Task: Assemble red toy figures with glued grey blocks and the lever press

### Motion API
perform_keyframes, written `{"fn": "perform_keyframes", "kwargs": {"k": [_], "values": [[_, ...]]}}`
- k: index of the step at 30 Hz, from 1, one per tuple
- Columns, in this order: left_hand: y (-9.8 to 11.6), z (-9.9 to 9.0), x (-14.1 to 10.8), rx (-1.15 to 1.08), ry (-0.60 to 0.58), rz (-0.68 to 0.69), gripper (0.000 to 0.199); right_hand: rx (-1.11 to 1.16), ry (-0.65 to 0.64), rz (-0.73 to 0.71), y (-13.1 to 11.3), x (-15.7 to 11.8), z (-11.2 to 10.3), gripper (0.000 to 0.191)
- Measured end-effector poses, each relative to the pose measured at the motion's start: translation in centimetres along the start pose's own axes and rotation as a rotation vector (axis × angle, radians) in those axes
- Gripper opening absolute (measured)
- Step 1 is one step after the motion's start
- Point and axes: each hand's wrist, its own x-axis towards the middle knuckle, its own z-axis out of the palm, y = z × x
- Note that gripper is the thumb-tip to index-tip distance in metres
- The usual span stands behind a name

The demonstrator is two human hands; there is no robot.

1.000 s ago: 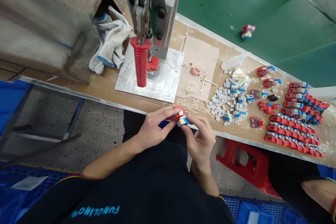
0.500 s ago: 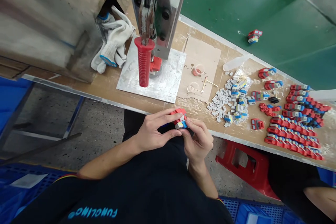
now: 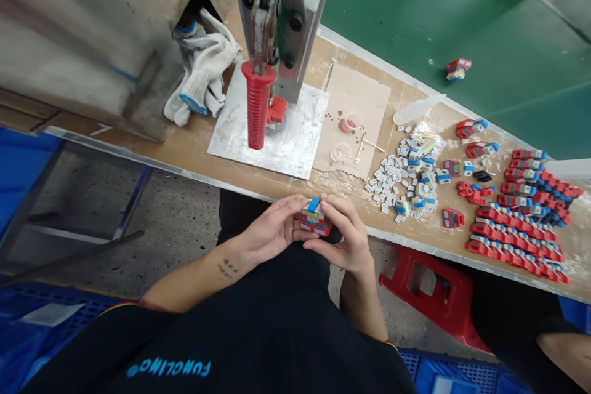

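Between my hands, just off the table's front edge, is a small toy vehicle [image 3: 314,219] with red, white and blue parts. My left hand [image 3: 272,229] holds its left side, the palm turned up and the fingers curled against it. My right hand [image 3: 346,235] grips it from the right, fingertips on the upper corner and thumb underneath. Beyond them stands a hand press with a red ribbed handle [image 3: 259,108], above a metal plate [image 3: 290,154]. A red piece [image 3: 277,109] sits under the press.
Cardboard [image 3: 364,89] carries small clear cups and sticks. Right of it lie a heap of small grey and blue parts [image 3: 392,175] and rows of red toy vehicles [image 3: 517,237]. White gloves [image 3: 205,74] lie left. A red stool [image 3: 431,289] and another person's arm [image 3: 566,354] are at right.
The toy vehicle has been turned over in my hands, so its blue part now points up and away from me. My left wrist has rolled palm upward.
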Motion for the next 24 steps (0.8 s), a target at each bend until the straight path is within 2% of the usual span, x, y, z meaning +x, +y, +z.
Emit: {"fn": "perform_keyframes", "kwargs": {"k": [3,6,9,11,16,18,20,22,24], "values": [[0.3,0.3,-0.3,0.018,0.034,-0.044,0.048,0.027,-0.058,0.025,0.0,0.0,-0.4,0.071],[0.3,0.5,-0.4,0.082,0.068,-0.036,0.055,0.083,-0.037,0.033,-0.1,0.0,-0.6,0.067],[0.2,0.5,-0.7,0.197,0.036,-0.017,0.059,0.114,-0.004,0.038,-0.2,0.1,-0.5,0.065],[0.0,0.3,-1.0,0.328,-0.007,0.061,0.061,0.123,0.039,0.057,-0.3,0.1,-0.1,0.065],[-0.5,-0.8,-1.8,0.777,-0.086,0.505,0.067,0.203,0.144,0.158,-0.9,-0.2,1.0,0.06],[-0.7,-1.3,-1.8,0.955,-0.076,0.768,0.074,0.257,0.163,0.181,-1.2,-0.3,1.4,0.059],[-0.7,-1.6,-1.6,1.115,-0.049,1.052,0.07,0.301,0.179,0.192,-1.5,-0.4,1.6,0.058],[-0.5,-1.7,-1.3,1.194,-0.029,1.259,0.065,0.326,0.185,0.185,-1.7,-0.3,1.6,0.059],[-0.3,-1.7,-1.2,1.203,-0.04,1.366,0.067,0.324,0.181,0.162,-2.0,-0.1,1.5,0.063]]}}
